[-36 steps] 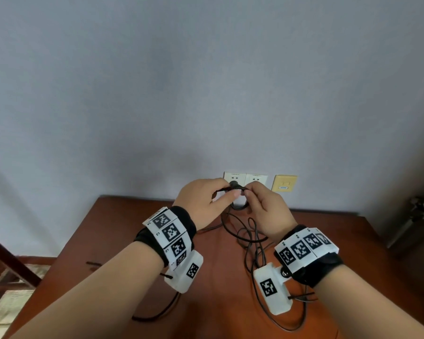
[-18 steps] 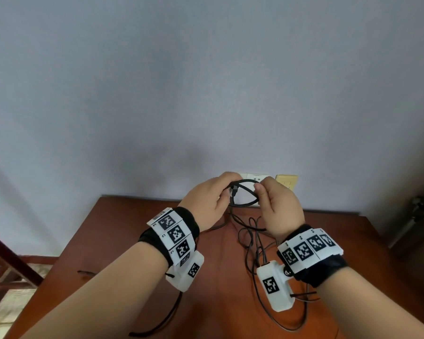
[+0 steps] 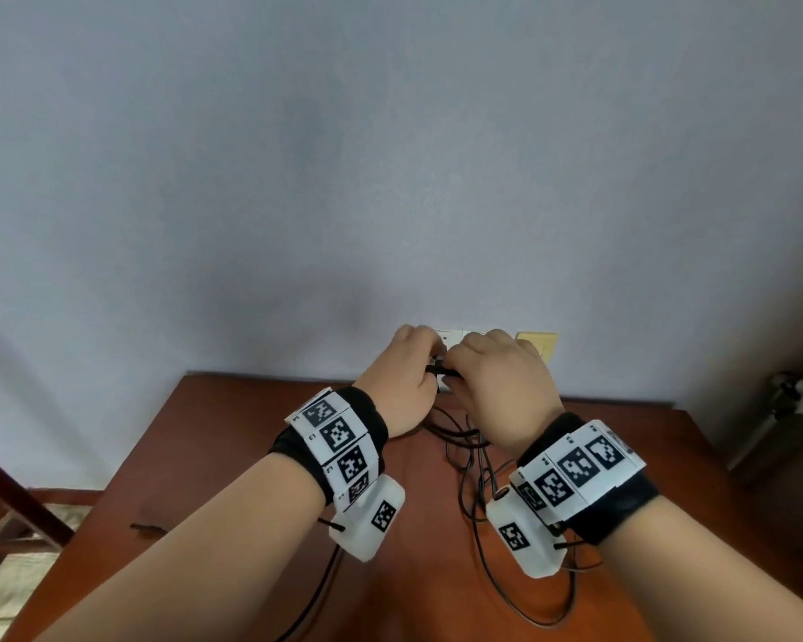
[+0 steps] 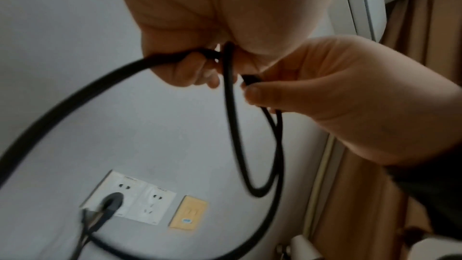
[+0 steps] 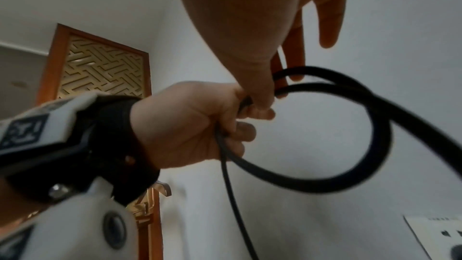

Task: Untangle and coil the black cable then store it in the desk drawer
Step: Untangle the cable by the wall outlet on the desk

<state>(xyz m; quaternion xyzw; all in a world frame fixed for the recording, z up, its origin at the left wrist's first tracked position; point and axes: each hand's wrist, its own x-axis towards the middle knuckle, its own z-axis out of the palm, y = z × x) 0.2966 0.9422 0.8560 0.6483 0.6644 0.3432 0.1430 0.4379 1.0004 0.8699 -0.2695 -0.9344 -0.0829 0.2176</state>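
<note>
The black cable (image 3: 477,461) lies in tangled loops on the brown desk (image 3: 233,456) and rises to both hands, which meet just above the desk's far edge. My left hand (image 3: 425,363) grips a small coil of it, with fingers curled round the strands (image 4: 195,60). My right hand (image 3: 460,370) pinches the cable (image 4: 251,80) between thumb and forefinger right beside the left, its other fingers (image 5: 327,27) held straight. A loop (image 5: 375,126) hangs below the hands. No drawer is in view.
Two white wall sockets (image 4: 147,203) sit just behind the hands, one holding a dark plug (image 4: 112,201) with its own lead. A yellow wall plate (image 3: 541,345) is to their right. A dark chair frame (image 3: 5,493) stands left of the desk.
The right hand has moved left against the left hand. The open loop that showed between them half a second ago is now hidden behind the hands.
</note>
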